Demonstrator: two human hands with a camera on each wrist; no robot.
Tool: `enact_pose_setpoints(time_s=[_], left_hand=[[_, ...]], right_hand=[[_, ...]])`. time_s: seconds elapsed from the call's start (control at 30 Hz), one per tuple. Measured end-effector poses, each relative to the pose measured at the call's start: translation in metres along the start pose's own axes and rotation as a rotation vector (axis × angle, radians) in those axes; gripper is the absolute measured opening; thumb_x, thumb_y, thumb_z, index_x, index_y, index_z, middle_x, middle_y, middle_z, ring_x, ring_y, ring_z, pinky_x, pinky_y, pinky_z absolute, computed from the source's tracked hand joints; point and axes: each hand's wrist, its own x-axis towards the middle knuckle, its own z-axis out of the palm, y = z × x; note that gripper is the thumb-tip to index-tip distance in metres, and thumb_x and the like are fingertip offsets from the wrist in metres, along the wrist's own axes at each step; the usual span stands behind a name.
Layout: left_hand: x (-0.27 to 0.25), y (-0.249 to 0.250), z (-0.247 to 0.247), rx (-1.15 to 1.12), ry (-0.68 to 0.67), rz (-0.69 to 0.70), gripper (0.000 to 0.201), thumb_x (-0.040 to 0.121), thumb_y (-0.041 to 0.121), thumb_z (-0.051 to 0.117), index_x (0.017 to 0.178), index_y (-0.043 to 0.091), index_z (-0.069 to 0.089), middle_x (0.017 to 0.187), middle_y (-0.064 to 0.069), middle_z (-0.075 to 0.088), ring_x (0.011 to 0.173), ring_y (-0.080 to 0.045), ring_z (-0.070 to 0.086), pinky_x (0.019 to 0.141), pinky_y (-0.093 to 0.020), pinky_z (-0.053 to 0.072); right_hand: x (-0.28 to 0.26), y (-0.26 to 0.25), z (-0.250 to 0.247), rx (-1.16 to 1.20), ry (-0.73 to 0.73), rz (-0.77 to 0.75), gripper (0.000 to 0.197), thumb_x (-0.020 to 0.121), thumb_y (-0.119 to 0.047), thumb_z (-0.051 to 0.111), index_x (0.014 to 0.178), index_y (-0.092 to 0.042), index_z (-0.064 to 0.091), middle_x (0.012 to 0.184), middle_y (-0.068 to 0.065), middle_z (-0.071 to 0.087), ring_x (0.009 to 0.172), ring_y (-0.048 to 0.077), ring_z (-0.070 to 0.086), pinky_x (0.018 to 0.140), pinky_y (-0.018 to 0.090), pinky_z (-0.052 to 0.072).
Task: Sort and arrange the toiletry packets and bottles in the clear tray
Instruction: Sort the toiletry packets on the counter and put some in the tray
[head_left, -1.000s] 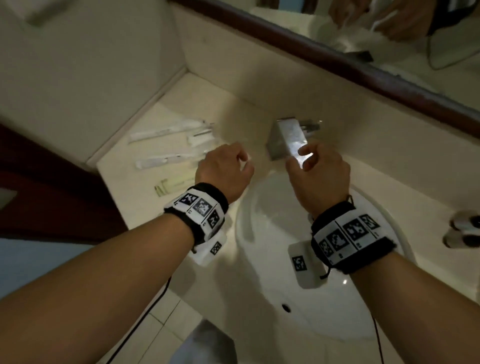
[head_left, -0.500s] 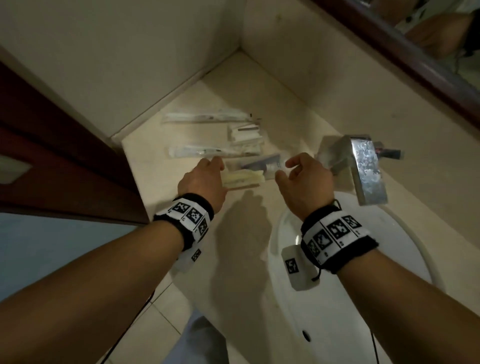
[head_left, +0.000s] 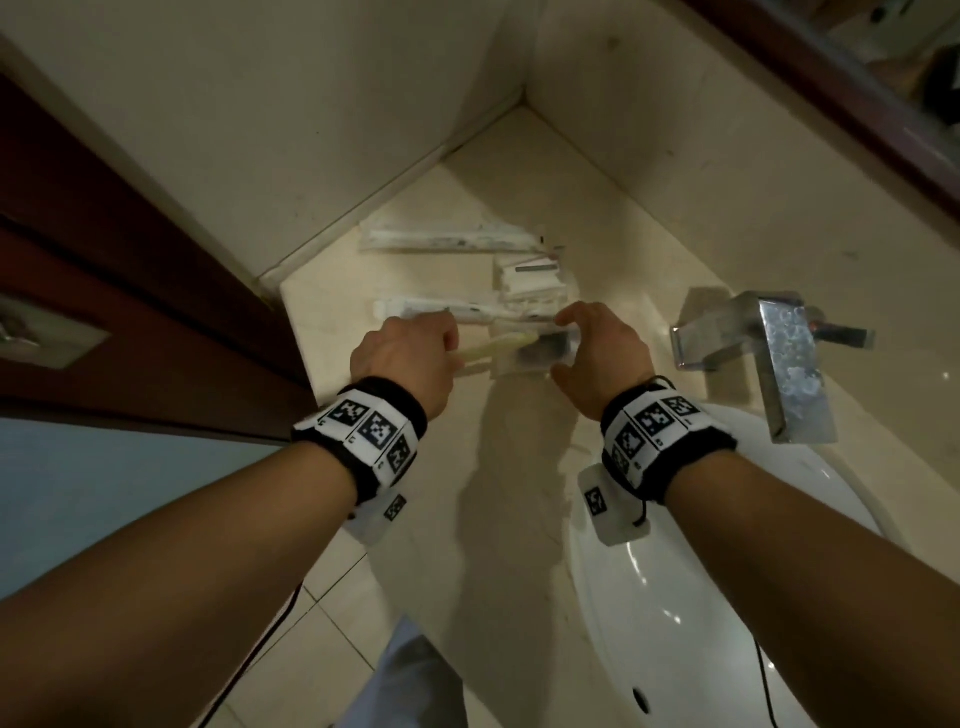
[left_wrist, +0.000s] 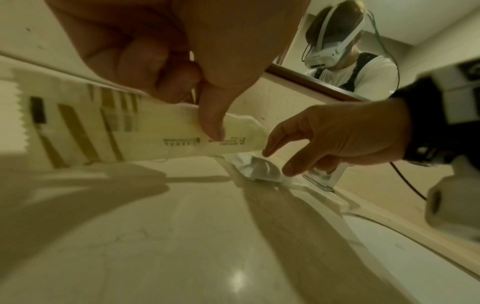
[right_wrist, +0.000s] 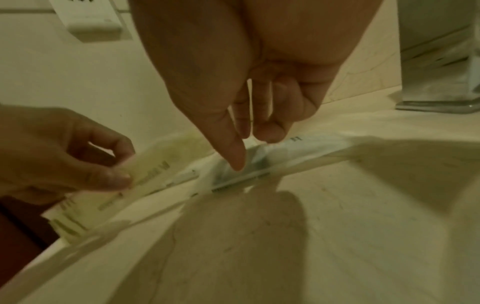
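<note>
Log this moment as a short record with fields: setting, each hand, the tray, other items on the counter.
setting: bathroom counter in a corner, sink and tap to the right
left hand: pinches a yellow packet, lifted off the counter
right hand: fingers spread over the clear tray, thumb pointing down at a grey packet; contact cannot be told
clear tray: on the counter between the hands, grey packet inside
other items: long white packets and small white packets lying behind the hands
</note>
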Motion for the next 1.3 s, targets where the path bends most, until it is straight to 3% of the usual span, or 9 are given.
enact_pose_setpoints(time_s=[0.2,0.37,0.47,0.63,0.7,0.83,1.03,1.13,1.3], left_hand=[[-0.004,-0.009,-0.006,-0.075,0.045,-0.018,0.010,0.095,0.036,0.059,0.088,0.028,0.058,0.095,-0.001,0.065,0.085,-0.030,0.057,0.072,-0.035,0.044],[-0.009,-0.003,-0.004,-0.114,0.050,-0.004,0.011,0.094,0.040,0.060,0.090,0.029,0.058,0.099,0.000,0.068,0.089,-0.028,0.059,0.073,-0.035,0.044],[-0.018,0.012,-0.006,-0.145,0.058,0.035,0.012,0.092,0.041,0.061,0.090,0.029,0.059,0.098,0.002,0.069,0.089,-0.029,0.061,0.077,-0.036,0.049],[-0.044,0.063,-0.012,-0.190,0.085,0.194,0.015,0.090,0.042,0.063,0.090,0.027,0.060,0.095,0.000,0.071,0.089,-0.030,0.064,0.079,-0.039,0.053],[-0.059,0.091,-0.014,-0.221,0.121,0.262,0.017,0.088,0.043,0.064,0.090,0.026,0.061,0.094,-0.002,0.072,0.090,-0.031,0.064,0.079,-0.040,0.053],[-0.096,0.150,-0.010,-0.279,0.143,0.430,0.017,0.089,0.041,0.065,0.091,0.025,0.062,0.092,0.002,0.071,0.089,-0.027,0.065,0.078,-0.037,0.052],[-0.167,0.244,0.024,-0.292,0.116,0.679,0.017,0.089,0.038,0.069,0.096,0.023,0.066,0.099,0.001,0.074,0.093,-0.026,0.067,0.078,-0.032,0.049],[-0.213,0.294,0.057,-0.309,0.042,0.806,0.019,0.089,0.036,0.070,0.098,0.020,0.068,0.099,0.000,0.073,0.093,-0.024,0.066,0.078,-0.032,0.048],[-0.293,0.366,0.132,-0.231,-0.157,0.944,0.014,0.092,0.037,0.065,0.099,0.025,0.065,0.093,0.008,0.066,0.088,-0.018,0.061,0.072,-0.025,0.039]], right_hand=[[0.003,0.000,0.013,-0.178,-0.068,0.031,0.045,0.077,-0.018,0.058,0.121,-0.027,0.049,0.117,-0.001,0.052,0.098,0.033,0.060,0.077,0.037,0.048],[-0.012,0.002,0.005,-0.261,-0.138,0.037,0.020,0.079,-0.028,0.062,0.095,-0.017,0.059,0.096,0.007,0.060,0.082,0.031,0.056,0.064,0.031,0.039],[-0.030,0.008,-0.005,-0.167,-0.069,0.077,0.018,0.078,-0.032,0.062,0.088,-0.017,0.058,0.084,0.004,0.057,0.072,0.028,0.051,0.062,0.030,0.038],[-0.073,0.024,-0.043,-0.043,0.092,0.116,0.021,0.078,-0.035,0.060,0.079,-0.017,0.050,0.074,0.002,0.054,0.070,0.027,0.053,0.063,0.030,0.042],[-0.097,0.036,-0.062,0.019,0.206,0.136,0.024,0.078,-0.036,0.063,0.079,-0.014,0.054,0.075,0.004,0.057,0.072,0.026,0.056,0.066,0.032,0.048],[-0.151,0.068,-0.098,0.138,0.361,0.251,0.027,0.076,-0.041,0.062,0.070,-0.017,0.052,0.074,0.004,0.057,0.071,0.026,0.054,0.061,0.029,0.040],[-0.257,0.141,-0.137,0.297,0.532,0.431,0.025,0.074,-0.040,0.064,0.069,-0.017,0.056,0.068,0.002,0.060,0.066,0.024,0.057,0.056,0.030,0.042],[-0.317,0.192,-0.145,0.327,0.646,0.525,0.028,0.073,-0.040,0.066,0.071,-0.013,0.060,0.067,0.003,0.063,0.065,0.023,0.060,0.057,0.034,0.050],[-0.422,0.286,-0.140,0.337,0.748,0.727,0.032,0.074,-0.039,0.066,0.072,-0.007,0.060,0.069,0.008,0.063,0.067,0.028,0.058,0.062,0.038,0.049]])
